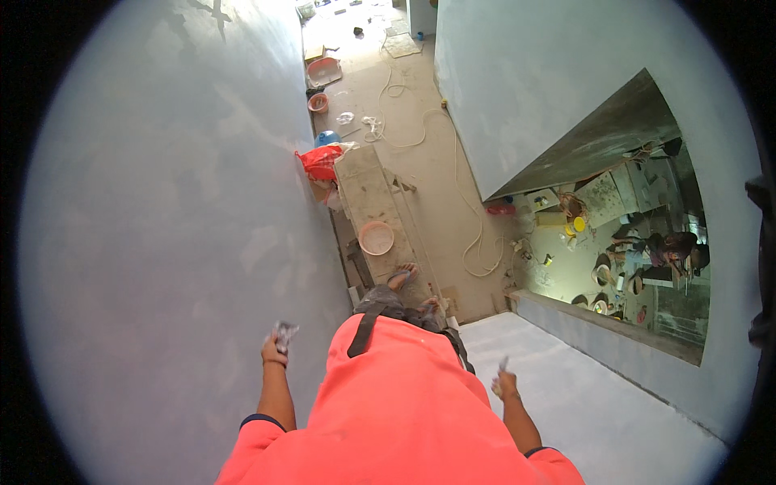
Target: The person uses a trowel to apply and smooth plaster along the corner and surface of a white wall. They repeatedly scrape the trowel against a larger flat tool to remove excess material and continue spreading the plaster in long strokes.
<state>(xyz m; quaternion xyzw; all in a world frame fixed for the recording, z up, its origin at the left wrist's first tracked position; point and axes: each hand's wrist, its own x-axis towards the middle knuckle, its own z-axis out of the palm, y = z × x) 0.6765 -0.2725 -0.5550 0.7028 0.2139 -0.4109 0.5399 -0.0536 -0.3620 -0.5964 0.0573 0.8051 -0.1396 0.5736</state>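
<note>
I look straight down past my orange shirt. My left hand [276,350] is closed around a small plaster-caked flat tool [284,331], close to the pale grey wall [162,242] on my left. My right hand [505,384] grips another small smeared tool [503,365] above a grey ledge [582,388]. My sandalled feet [402,277] stand on a long dusty plank platform [368,198], next to a shallow pinkish pan [376,238] with plaster residue.
A red bag [321,161] and blue object lie at the platform's far end. Two orange basins [323,71] and a coiled white hose [453,162] lie on the dusty floor. An opening at right shows a lower floor with people [663,250] and clutter.
</note>
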